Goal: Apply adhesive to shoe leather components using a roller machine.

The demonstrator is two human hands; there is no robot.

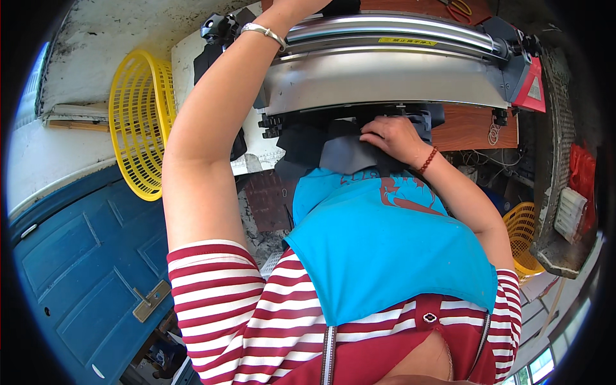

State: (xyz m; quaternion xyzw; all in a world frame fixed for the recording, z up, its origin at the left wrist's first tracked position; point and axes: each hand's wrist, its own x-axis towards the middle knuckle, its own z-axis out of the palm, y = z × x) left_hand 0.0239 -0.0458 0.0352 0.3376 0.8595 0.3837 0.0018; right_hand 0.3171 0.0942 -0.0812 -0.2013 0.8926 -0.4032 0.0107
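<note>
My left hand point(300, 8) reaches over the far left end of a roller machine point(385, 74) with a silvery metal front. The picture's top edge cuts off its fingers, and a black piece point(341, 8) lies just right of it. Below the machine's front edge, my right hand point(399, 138) is closed, fingers bent and thumb against a dark grey sheet piece point(350, 154). That piece lies at the top of my blue apron point(391, 237). More black pieces point(301, 144) sit left of it, partly under the machine.
Long metal rollers point(391, 27) span the machine's top. A yellow basket point(160, 96) stands at left above a blue door point(96, 263); another yellow basket point(521, 237) is at lower right. Red-handled scissors point(459, 9) lie at the back. Loose wires point(494, 131) hang near the brown tabletop point(471, 128).
</note>
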